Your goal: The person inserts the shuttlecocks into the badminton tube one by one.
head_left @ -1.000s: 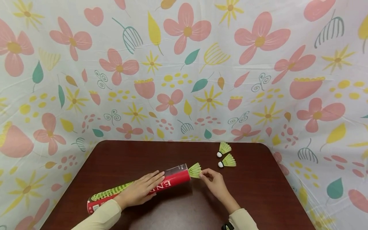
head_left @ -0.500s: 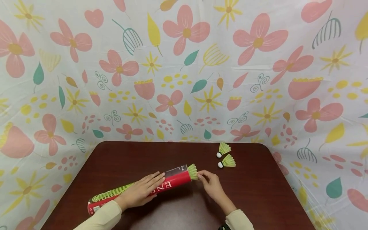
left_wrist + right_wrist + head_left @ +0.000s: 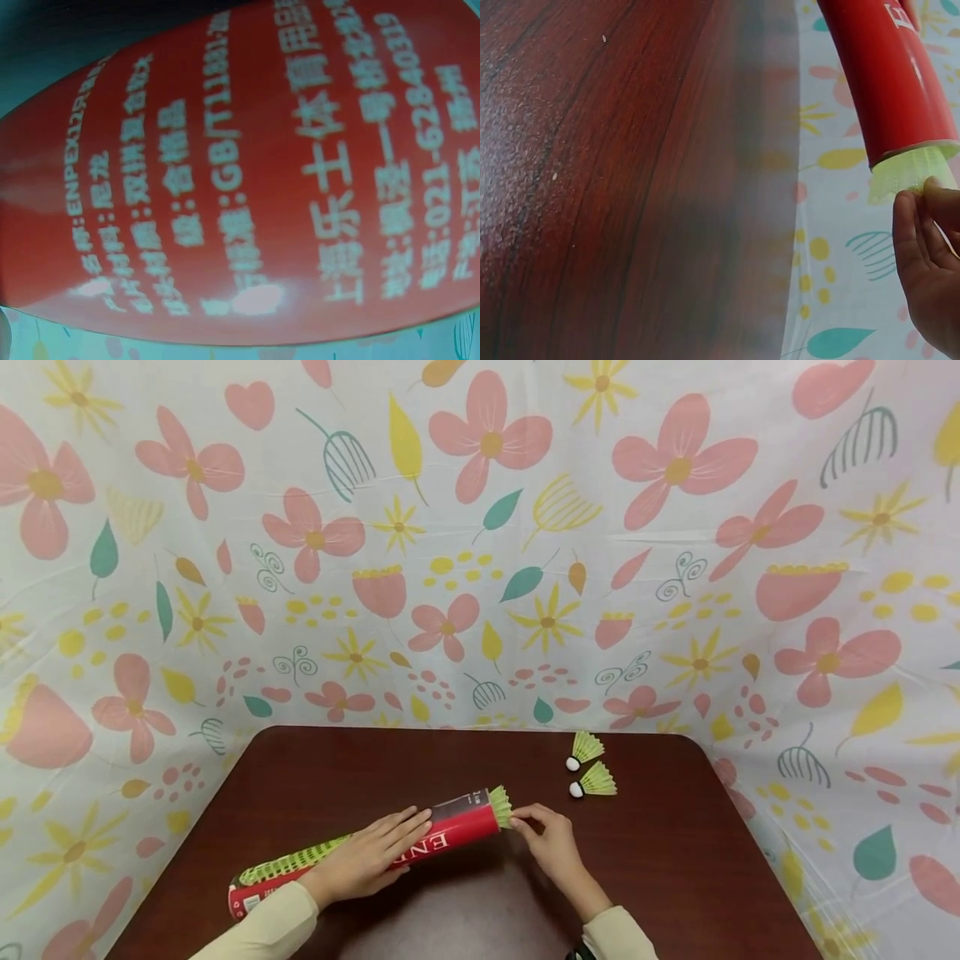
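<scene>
A red and dark-grey shuttlecock tube [image 3: 465, 828] lies slanted in the head view, with a see-through strip showing yellow-green shuttlecocks stacked at its left part. My left hand [image 3: 365, 858] lies over its middle and grips it, thumb on the near side. The tube's red printed wall [image 3: 262, 172] fills the left wrist view. From the tube's right end sticks the skirt of a yellow-green shuttlecock [image 3: 500, 807], most of it inside. My right hand [image 3: 552, 846] pinches the skirt's edge between thumb and fingers, and the right wrist view shows this skirt [image 3: 904, 174] at the tube's mouth.
Two loose shuttlecocks with white heads lie at the back right, one [image 3: 587, 750] behind the other [image 3: 596, 780]. The dark wooden table [image 3: 420, 760] ends at a flower-patterned cloth [image 3: 450, 568] behind and on both sides.
My right hand has moved left and pushed the shuttlecock deeper into the tube, so less of its skirt shows. The left hand and the two loose shuttlecocks stay in place.
</scene>
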